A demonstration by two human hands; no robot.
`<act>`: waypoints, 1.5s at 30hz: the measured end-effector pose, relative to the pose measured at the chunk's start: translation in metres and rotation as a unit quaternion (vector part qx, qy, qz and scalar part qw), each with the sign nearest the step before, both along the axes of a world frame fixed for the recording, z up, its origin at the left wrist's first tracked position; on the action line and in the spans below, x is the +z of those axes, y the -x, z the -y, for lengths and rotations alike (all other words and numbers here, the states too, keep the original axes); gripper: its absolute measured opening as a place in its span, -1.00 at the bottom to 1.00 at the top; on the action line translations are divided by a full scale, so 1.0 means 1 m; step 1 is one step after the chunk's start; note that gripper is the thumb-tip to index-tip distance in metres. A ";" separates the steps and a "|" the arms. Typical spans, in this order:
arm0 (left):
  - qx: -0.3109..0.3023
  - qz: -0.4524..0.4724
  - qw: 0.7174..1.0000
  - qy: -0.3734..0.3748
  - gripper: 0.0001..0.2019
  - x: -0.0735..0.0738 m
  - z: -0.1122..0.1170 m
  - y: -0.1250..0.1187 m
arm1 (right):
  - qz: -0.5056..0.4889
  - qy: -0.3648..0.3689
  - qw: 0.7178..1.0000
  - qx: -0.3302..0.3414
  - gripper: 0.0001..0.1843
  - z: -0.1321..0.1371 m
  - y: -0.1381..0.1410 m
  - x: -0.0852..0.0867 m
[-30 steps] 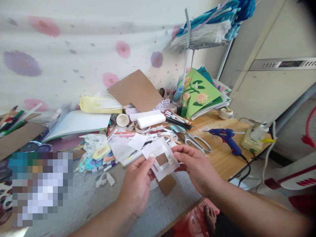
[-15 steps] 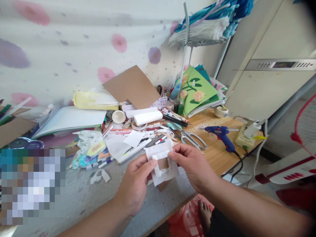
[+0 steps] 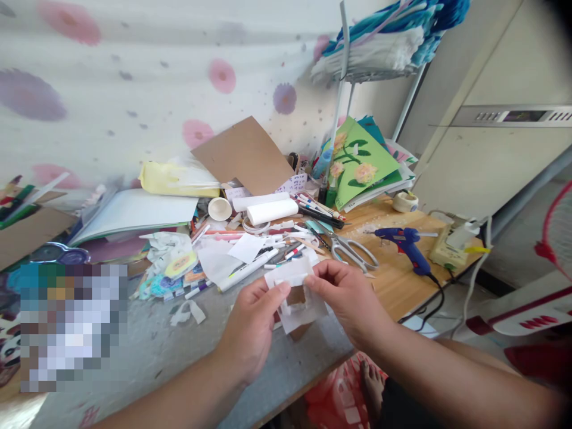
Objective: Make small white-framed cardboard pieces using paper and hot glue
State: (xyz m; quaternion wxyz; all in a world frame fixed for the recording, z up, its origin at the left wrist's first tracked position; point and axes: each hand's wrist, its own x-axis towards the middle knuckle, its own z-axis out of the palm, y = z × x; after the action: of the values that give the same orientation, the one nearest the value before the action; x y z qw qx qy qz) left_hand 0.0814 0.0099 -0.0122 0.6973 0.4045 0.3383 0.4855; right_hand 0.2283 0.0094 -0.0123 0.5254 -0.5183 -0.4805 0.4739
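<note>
Between my two hands is a white paper piece [image 3: 292,272] with a small white frame on it, and brown shows through the frame's middle. My left hand [image 3: 252,322] pinches its left side, thumb on top of the frame's upper left corner. The right side is gripped by my right hand [image 3: 342,295], with thumb and forefinger at the frame's upper right corner. Below the paper, a brown piece [image 3: 300,331] partly shows; whether it is joined to the paper I cannot tell. Fingertips behind the paper are hidden.
Scissors [image 3: 351,250] and a blue hot glue gun [image 3: 404,244] lie on the wooden table to the right. Beyond my hands are paper scraps [image 3: 190,313], a paper roll [image 3: 272,211], several pens, a brown board [image 3: 245,155] and a white cup [image 3: 220,208]. The glue gun's cord hangs over the edge.
The view has shifted slightly, so the table's things appear a little further right. My left thumb has moved a little inward and up along the frame; both hands keep their grip.
</note>
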 end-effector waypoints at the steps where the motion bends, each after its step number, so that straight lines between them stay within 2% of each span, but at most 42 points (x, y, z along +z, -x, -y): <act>1: 0.007 -0.015 1.000 0.002 -0.84 -0.001 0.000 0.000 | 0.025 -0.006 1.000 0.004 -0.83 0.000 0.000 0.001; 5: 0.034 -0.073 0.997 -0.006 -0.84 -0.006 -0.002 0.001 | 0.076 -0.022 0.997 0.019 -0.85 0.001 0.001 0.003; 9: 0.036 -0.091 0.995 -0.014 -0.82 -0.007 -0.002 0.001 | 0.012 0.004 1.000 0.025 -0.83 0.001 0.001 0.002; 15: 0.039 -0.048 0.998 0.025 -0.84 -0.004 -0.002 -0.002 | -0.035 0.012 0.999 0.034 -0.81 0.001 0.002 0.000; 19: 0.058 -0.005 0.997 0.044 -0.88 0.001 -0.003 -0.003 | -0.067 0.010 0.995 0.072 -0.82 0.003 0.000 0.001; 21: 0.071 0.007 0.996 0.052 -0.87 0.002 -0.003 -0.003 | -0.042 -0.008 0.994 0.103 -0.79 0.005 -0.002 0.001; 23: 0.082 0.015 0.995 0.061 -0.84 0.003 -0.004 -0.002 | 0.023 -0.030 0.991 0.127 -0.61 0.006 -0.003 0.001; 25: 0.089 0.025 0.993 0.069 -0.81 0.004 -0.004 -0.002 | 0.089 -0.053 0.985 0.136 -0.45 0.008 -0.003 -0.001; 27: 0.089 0.034 0.993 0.073 -0.78 0.004 -0.004 -0.002 | 0.133 -0.083 0.979 0.128 -0.41 0.008 -0.002 -0.004; 31: 0.087 0.043 0.992 0.086 -0.75 0.006 -0.004 -0.003 | 0.172 -0.137 0.970 0.102 -0.41 0.008 -0.002 -0.010; 36: 0.086 0.047 0.991 0.092 -0.80 0.005 -0.006 -0.002 | 0.168 -0.171 0.967 0.091 -0.50 0.008 -0.004 -0.011; 45: 0.085 0.038 0.992 0.084 -0.77 0.008 -0.005 0.000 | 0.165 -0.154 0.970 0.089 -0.58 0.009 -0.003 -0.012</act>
State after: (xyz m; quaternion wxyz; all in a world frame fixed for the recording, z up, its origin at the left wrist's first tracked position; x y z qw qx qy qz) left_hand 0.0817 0.0145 -0.0044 0.6973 0.2957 0.3839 0.5282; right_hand 0.2310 0.0002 -0.0242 0.4680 -0.4577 -0.6719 0.3464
